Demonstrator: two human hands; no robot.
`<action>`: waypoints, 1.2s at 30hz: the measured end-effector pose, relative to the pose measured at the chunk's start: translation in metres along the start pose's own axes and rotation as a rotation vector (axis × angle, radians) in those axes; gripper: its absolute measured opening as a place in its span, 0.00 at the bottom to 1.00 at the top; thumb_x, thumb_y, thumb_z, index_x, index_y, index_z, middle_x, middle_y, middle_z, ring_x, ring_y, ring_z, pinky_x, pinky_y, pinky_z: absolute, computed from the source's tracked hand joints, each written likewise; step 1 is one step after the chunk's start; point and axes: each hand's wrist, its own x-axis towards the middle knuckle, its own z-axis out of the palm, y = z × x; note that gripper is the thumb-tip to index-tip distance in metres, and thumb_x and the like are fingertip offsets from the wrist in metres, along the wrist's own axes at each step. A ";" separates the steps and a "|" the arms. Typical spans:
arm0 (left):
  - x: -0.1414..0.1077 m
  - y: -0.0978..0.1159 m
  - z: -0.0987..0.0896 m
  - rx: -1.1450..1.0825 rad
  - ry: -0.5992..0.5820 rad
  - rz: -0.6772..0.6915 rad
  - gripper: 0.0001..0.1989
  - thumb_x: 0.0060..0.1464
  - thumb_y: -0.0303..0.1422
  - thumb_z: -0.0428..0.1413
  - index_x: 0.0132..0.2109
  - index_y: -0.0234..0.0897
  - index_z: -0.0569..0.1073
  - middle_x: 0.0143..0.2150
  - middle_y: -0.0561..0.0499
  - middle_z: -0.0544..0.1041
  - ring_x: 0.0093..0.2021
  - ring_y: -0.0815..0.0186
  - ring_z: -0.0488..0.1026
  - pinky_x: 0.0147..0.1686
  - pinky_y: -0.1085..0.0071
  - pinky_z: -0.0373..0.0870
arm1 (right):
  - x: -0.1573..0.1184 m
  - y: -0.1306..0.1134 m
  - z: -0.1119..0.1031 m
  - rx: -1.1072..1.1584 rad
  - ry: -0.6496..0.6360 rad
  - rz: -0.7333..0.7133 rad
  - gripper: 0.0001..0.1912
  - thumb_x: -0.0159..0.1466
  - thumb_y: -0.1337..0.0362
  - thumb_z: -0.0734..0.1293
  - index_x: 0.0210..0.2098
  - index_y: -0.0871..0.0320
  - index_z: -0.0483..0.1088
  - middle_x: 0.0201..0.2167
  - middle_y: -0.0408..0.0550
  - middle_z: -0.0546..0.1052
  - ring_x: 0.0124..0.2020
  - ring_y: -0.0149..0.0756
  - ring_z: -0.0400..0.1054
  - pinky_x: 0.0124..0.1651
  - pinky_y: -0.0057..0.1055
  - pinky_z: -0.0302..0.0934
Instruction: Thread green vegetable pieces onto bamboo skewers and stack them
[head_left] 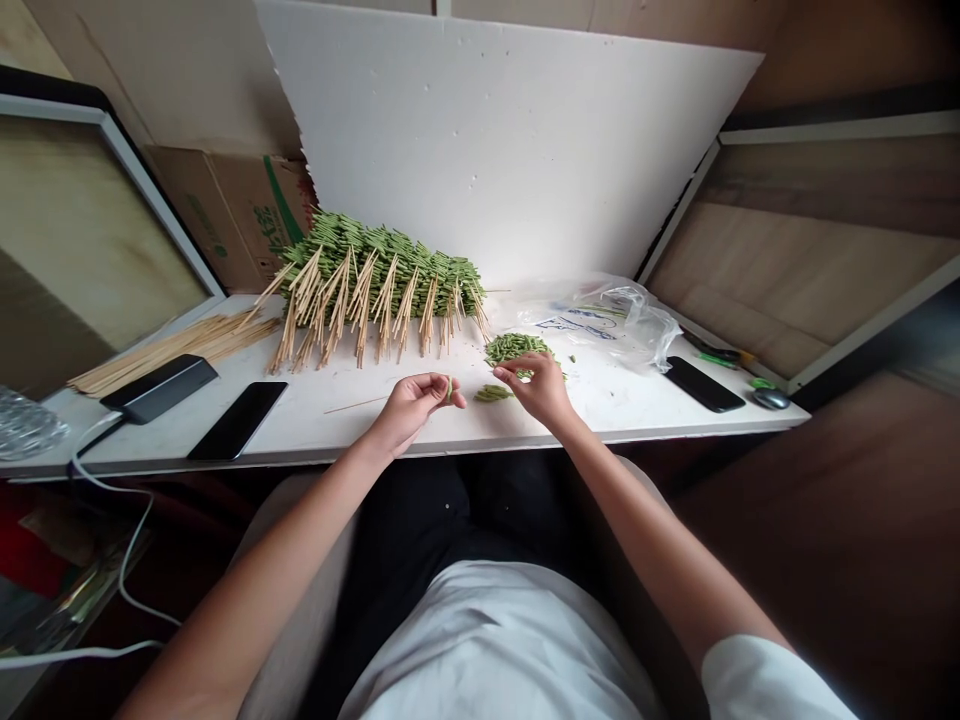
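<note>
My left hand (pixel 412 408) is closed in a pinch around a short piece of green bean (pixel 449 391), held just above the table's front part. A thin bamboo skewer (pixel 352 406) extends to the left of that hand; whether the fingers touch it I cannot tell. To the right, my right hand (pixel 541 390) has its thumb and fingertips pressed together, and anything between them is too small to make out. Behind it is a pile of cut green bean pieces (pixel 517 346). A smaller group of bean pieces (pixel 493 394) lies between the two hands.
Stacked bean skewers (pixel 397 255) stand behind my left hand, sticks facing me. Loose skewers (pixel 180 345), a black power bank (pixel 169 387) and a phone (pixel 240 420) lie left. On the right are a plastic bag (pixel 615 320), another phone (pixel 705 384) and a mouse (pixel 770 398).
</note>
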 end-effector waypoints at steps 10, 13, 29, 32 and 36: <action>0.001 0.000 -0.002 0.093 -0.037 -0.105 0.26 0.55 0.52 0.69 0.45 0.33 0.77 0.40 0.40 0.85 0.46 0.55 0.84 0.58 0.55 0.74 | -0.008 0.046 0.009 -0.407 -0.063 0.075 0.33 0.69 0.36 0.66 0.17 0.52 0.74 0.24 0.56 0.77 0.46 0.55 0.69 0.52 0.51 0.64; 0.003 -0.002 -0.003 0.234 0.011 -0.047 0.26 0.54 0.54 0.69 0.42 0.33 0.79 0.43 0.41 0.85 0.42 0.61 0.82 0.48 0.64 0.76 | -0.003 0.041 0.004 -0.350 -0.062 0.137 0.38 0.70 0.32 0.60 0.19 0.53 0.76 0.21 0.58 0.76 0.45 0.56 0.72 0.52 0.50 0.66; -0.001 0.001 0.005 0.319 0.053 0.013 0.26 0.50 0.50 0.73 0.43 0.31 0.84 0.38 0.40 0.86 0.39 0.56 0.84 0.46 0.58 0.82 | -0.014 -0.043 0.007 0.325 -0.422 0.025 0.18 0.64 0.45 0.76 0.43 0.51 0.87 0.40 0.47 0.88 0.39 0.42 0.81 0.33 0.31 0.67; 0.000 0.008 -0.004 0.419 -0.005 0.018 0.24 0.54 0.51 0.70 0.44 0.33 0.84 0.39 0.40 0.86 0.39 0.55 0.84 0.45 0.59 0.82 | -0.015 -0.040 0.008 0.326 -0.436 0.036 0.18 0.64 0.44 0.76 0.41 0.52 0.87 0.38 0.48 0.88 0.37 0.42 0.81 0.32 0.30 0.68; 0.006 0.026 -0.043 0.873 0.018 0.067 0.17 0.55 0.46 0.69 0.41 0.37 0.85 0.40 0.41 0.86 0.38 0.55 0.82 0.44 0.60 0.78 | -0.012 -0.029 0.007 0.384 -0.357 0.110 0.20 0.62 0.44 0.77 0.38 0.54 0.86 0.40 0.51 0.87 0.41 0.44 0.82 0.37 0.33 0.74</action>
